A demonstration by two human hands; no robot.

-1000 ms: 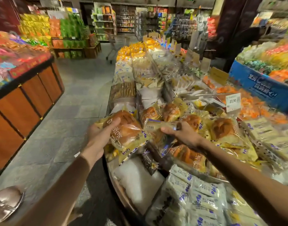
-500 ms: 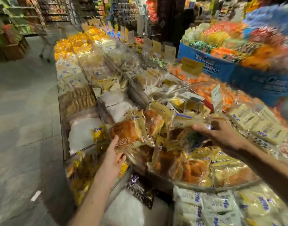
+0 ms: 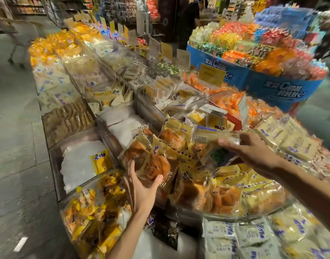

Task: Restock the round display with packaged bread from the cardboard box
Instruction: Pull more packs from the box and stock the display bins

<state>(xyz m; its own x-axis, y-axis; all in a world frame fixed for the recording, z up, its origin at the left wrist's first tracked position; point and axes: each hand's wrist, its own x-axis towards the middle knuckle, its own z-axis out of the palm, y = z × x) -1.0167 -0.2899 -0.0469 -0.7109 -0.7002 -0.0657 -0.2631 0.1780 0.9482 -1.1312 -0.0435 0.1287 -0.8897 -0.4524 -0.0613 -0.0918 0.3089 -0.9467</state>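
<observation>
My left hand [image 3: 141, 191] cups a packaged round brown bread [image 3: 153, 165] from below, thumb and fingers curled round its lower edge, at the left side of the round display's clear rim [image 3: 212, 214]. My right hand [image 3: 252, 148] pinches the end of a flat pale packet [image 3: 211, 136] and holds it above the heap of bread packs [image 3: 216, 191] in the display. The cardboard box is not in view.
A long row of clear bins [image 3: 76, 116] with packaged snacks runs away to the left, with grey floor [image 3: 13, 139] beside it. A blue round candy stand [image 3: 272, 85] rises at the back right. White and blue packets [image 3: 253, 238] fill the tier below.
The view has swung right and closer to the display. My left hand has taken the round bread from below. My right hand has carried the flat packet further right over the heap.
</observation>
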